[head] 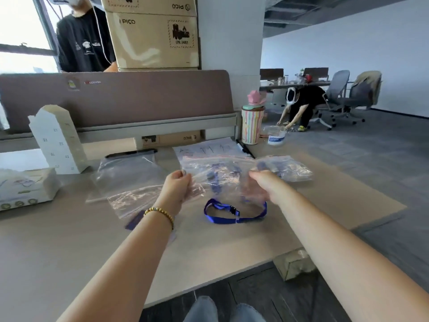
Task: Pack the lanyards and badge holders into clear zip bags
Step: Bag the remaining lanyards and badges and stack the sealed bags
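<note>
Left hand (177,188): fingers clamped on the zip bag's (218,180) left edge.
Right hand (262,185): fingers clamped on its right side.
Lanyard (234,211): blue, on the bench (69,240), just near of the bag.

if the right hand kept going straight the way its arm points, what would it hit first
The right hand points up and left, already gripping the clear zip bag. Going on, it would likely push through the bag toward the paper sheet behind, though depth is hard to judge.
</note>
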Demonstrator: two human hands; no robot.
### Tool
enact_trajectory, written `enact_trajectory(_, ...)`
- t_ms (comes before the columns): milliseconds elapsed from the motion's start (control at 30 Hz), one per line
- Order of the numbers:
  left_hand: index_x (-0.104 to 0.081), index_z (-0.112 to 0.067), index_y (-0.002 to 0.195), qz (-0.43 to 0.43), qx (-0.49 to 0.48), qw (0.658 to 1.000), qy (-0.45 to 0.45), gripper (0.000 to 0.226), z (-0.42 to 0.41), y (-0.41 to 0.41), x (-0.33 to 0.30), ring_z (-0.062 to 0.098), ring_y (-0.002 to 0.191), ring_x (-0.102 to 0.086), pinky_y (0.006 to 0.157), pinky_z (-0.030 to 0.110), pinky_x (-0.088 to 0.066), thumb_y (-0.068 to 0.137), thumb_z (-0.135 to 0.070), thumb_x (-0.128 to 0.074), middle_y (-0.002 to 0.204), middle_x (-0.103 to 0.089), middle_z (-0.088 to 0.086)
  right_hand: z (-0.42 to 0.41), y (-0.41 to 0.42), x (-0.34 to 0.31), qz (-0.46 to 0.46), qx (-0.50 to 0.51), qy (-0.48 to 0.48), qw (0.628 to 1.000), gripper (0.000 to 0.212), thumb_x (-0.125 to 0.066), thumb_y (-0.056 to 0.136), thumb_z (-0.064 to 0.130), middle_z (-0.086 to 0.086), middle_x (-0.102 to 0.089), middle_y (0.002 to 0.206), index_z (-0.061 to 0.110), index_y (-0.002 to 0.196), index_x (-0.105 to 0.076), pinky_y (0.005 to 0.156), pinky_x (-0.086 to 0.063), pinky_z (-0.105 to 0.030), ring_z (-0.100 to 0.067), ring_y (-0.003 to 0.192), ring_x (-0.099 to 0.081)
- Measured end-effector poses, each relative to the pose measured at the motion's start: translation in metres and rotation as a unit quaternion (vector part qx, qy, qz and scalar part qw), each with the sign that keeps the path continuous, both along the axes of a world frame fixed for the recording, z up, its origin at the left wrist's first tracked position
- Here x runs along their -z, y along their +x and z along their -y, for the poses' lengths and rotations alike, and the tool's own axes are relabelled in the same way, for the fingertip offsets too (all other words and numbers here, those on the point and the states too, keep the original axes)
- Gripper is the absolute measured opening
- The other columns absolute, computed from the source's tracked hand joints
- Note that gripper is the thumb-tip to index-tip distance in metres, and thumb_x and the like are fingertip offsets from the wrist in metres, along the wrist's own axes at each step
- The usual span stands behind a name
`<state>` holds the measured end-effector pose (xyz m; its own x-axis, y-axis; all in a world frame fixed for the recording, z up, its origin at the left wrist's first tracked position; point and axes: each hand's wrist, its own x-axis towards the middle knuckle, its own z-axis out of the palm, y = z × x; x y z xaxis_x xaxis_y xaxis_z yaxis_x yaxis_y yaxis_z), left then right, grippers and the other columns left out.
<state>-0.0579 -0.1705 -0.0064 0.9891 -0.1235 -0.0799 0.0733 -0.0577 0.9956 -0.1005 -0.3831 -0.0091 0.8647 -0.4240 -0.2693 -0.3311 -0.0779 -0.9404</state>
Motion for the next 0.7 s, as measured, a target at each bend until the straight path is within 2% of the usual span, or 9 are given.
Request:
enact_trajectory(67,-0.048,-0.011,0.076,-0.007,0.015,1.0,0.013,0.022,0.03,0.011,0.002,0.008,0.04,-0.044,0.035,0.016,-0.038,0.098,-0.013,-0.042,0.06,-0.041,0.001,0.024,0.006,0.004,0.013,0.028,0.045,0.999,0.011,-0.052,0.093,0.017,-0.008,-0.062,0.078,0.01,0.09,-0.058,0.073,-0.056,-0.038,-0.023,0.069,-0.062)
enact_trajectory(133,-0.045,-0.011,0.073,-0.013,0.027,0.999,0.033,0.025,0.061,0.023,-0.001,0.01,0.04,-0.044,0.034,0.016,-0.035,0.097,-0.011,-0.041,0.06,-0.04,0.002,0.05,0.016,0.005,0.034,0.076,0.021,0.996,0.007,-0.051,0.092,0.01,-0.008,-0.058,0.073,0.01,0.094,-0.057,0.069,-0.053,-0.036,-0.022,0.064,-0.056)
enact_trajectory(300,-0.045,-0.009,0.071,-0.008,0.057,0.996,0.063,0.026,0.131,0.056,-0.015,0.008,0.03,-0.043,0.029,0.013,-0.031,0.096,-0.01,-0.04,0.06,-0.04,0.006,0.122,0.051,0.001,0.051,0.148,-0.12,0.98,0.027,-0.051,0.089,0.011,-0.005,-0.055,0.058,0.012,0.062,-0.056,0.049,-0.039,-0.023,-0.021,0.052,-0.05)
enact_trajectory(367,-0.047,-0.012,0.066,0.006,0.057,0.995,0.081,0.03,0.154,0.07,-0.017,0.013,0.048,-0.043,0.041,0.019,-0.037,0.095,-0.012,-0.041,0.061,-0.044,0.005,0.144,0.063,-0.001,0.045,0.157,-0.161,0.973,0.032,-0.049,0.088,0.009,-0.003,-0.052,0.051,0.014,0.056,-0.054,0.05,-0.039,-0.025,-0.021,0.047,-0.048)
enact_trajectory(467,-0.05,-0.012,0.068,0.011,0.059,0.991,0.12,0.026,0.18,0.089,-0.009,0.017,0.059,-0.048,0.061,0.03,-0.048,0.093,-0.012,-0.045,0.068,-0.051,0.007,0.168,0.075,0.002,0.032,0.159,-0.23,0.959,0.032,-0.05,0.088,0.01,-0.004,-0.051,0.058,0.016,0.057,-0.05,0.058,-0.039,-0.027,-0.024,0.062,-0.052)
enact_trajectory(533,-0.05,-0.009,0.085,0.03,0.066,0.98,0.187,0.008,0.191,0.092,-0.003,0.021,0.065,-0.054,0.068,0.034,-0.051,0.092,-0.013,-0.048,0.081,-0.056,0.01,0.181,0.077,0.006,0.003,0.156,-0.287,0.945,0.025,-0.051,0.088,0.011,-0.007,-0.053,0.065,0.014,0.063,-0.054,0.057,-0.035,-0.027,-0.025,0.074,-0.053)
enact_trajectory(567,-0.047,-0.01,0.102,0.046,0.073,0.972,0.217,0.012,0.195,0.093,0.0,0.024,0.071,-0.057,0.07,0.035,-0.05,0.092,-0.015,-0.049,0.089,-0.057,0.012,0.185,0.077,0.008,-0.012,0.155,-0.303,0.94,0.018,-0.052,0.088,0.011,-0.009,-0.056,0.072,0.01,0.072,-0.059,0.06,-0.035,-0.027,-0.026,0.078,-0.054)
enact_trajectory(633,-0.03,-0.012,0.133,0.093,0.093,0.946,0.297,0.045,0.199,0.093,0.009,0.028,0.084,-0.06,0.07,0.033,-0.048,0.092,-0.017,-0.047,0.1,-0.059,0.014,0.193,0.079,0.014,-0.026,0.154,-0.321,0.934,0.013,-0.053,0.091,0.015,-0.012,-0.062,0.093,0.007,0.095,-0.062,0.069,-0.037,-0.028,-0.029,0.089,-0.056)
enact_trajectory(700,-0.025,-0.019,0.14,0.155,0.123,0.907,0.372,0.05,0.201,0.093,0.015,0.029,0.088,-0.062,0.072,0.034,-0.052,0.093,-0.019,-0.043,0.104,-0.063,0.013,0.197,0.08,0.017,-0.035,0.147,-0.342,0.927,0.018,-0.054,0.092,0.02,-0.011,-0.062,0.107,0.009,0.105,-0.058,0.077,-0.04,-0.03,-0.03,0.098,-0.057)
